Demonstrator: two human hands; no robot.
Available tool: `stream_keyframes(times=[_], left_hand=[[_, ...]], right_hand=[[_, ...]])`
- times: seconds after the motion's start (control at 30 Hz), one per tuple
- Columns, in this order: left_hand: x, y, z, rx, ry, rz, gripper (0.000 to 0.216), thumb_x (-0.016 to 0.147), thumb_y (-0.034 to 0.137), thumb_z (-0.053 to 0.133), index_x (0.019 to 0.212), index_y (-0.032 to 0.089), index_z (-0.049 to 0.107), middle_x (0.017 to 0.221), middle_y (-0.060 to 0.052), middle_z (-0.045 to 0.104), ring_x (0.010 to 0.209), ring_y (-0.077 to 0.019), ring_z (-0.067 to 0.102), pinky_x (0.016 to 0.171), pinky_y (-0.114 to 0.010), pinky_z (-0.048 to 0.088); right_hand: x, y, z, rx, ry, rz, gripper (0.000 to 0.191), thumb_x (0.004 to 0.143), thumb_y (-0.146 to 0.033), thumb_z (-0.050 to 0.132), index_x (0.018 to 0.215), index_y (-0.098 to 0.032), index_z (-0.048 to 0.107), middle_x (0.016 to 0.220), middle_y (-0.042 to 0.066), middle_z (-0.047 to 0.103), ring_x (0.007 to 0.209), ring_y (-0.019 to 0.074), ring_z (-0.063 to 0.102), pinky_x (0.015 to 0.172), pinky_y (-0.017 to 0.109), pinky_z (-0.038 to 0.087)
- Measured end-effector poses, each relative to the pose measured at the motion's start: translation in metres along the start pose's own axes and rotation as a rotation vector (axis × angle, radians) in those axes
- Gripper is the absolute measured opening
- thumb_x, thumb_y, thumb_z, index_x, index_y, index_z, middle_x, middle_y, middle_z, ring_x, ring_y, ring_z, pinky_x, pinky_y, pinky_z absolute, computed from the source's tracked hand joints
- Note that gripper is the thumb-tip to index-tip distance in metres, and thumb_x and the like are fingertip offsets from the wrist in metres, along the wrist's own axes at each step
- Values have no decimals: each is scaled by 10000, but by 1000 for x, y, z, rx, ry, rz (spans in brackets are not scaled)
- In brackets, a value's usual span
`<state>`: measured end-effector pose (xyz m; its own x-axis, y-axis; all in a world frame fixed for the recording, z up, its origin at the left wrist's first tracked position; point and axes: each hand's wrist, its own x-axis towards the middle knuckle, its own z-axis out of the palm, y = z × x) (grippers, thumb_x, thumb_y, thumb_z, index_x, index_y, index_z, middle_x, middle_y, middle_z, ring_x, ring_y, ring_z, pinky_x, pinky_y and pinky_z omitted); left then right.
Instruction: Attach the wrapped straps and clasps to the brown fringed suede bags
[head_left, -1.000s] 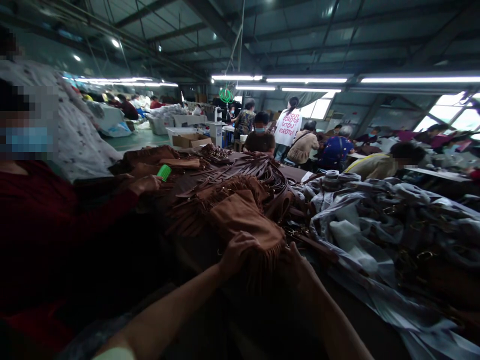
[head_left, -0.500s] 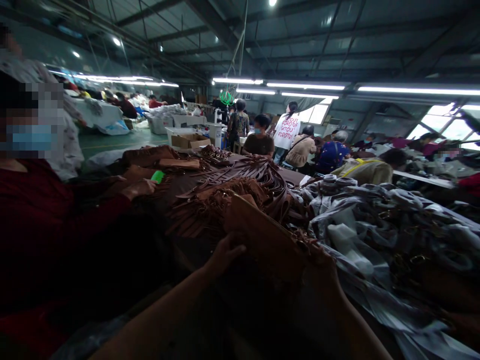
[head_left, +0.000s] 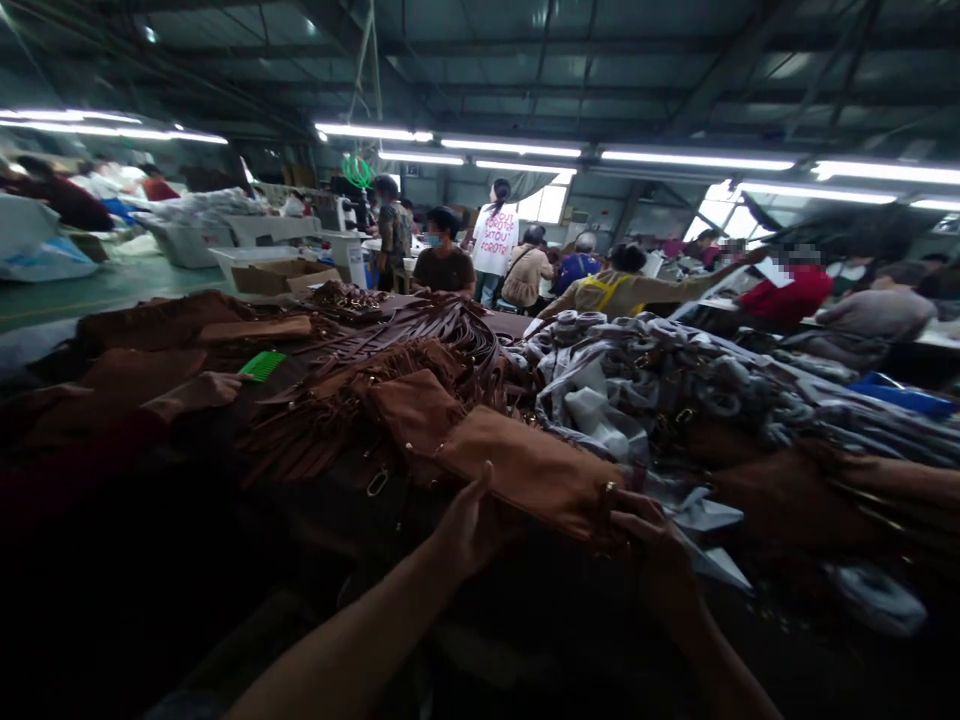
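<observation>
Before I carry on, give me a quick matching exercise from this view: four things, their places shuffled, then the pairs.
Things:
1. Brown bag nearest the wearer
2. Green comb
3. Green coil
4. Cardboard box

Places:
A. Hanging below the roof
B. In a co-worker's hand
C. In the left background, beyond the brown pieces
D. Between the wearer's left hand and right hand

Pairs: 1-D, 2-B, 3-A, 4-C
</observation>
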<state>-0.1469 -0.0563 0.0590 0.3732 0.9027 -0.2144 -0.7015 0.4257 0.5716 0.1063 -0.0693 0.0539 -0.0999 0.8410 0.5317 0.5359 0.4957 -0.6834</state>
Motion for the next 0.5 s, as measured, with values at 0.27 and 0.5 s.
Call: stream_keyframes(times=[0.27,0.5], left_hand=[[15,-103,27,146,20,-603,566,815,628,459,1061,135,587,1060,-138,660,760,-251,683,607,-339,512],[12,-104,33,141,-122,-632,364,831,389,554,1069,125,629,1017,-95,670,790,-190,665,645,-303,518]], right_hand=[[-56,27,-19,-161,-265,-16,453,756,-103,438,1090,-302,670,1275,33,553,1235,223,422,1023,462,383],[-84,-8,-42,-315,-274,-52,355,790,-170,473,987,-344,712,1396,-16,458,1325,276,320,1072,526,270]])
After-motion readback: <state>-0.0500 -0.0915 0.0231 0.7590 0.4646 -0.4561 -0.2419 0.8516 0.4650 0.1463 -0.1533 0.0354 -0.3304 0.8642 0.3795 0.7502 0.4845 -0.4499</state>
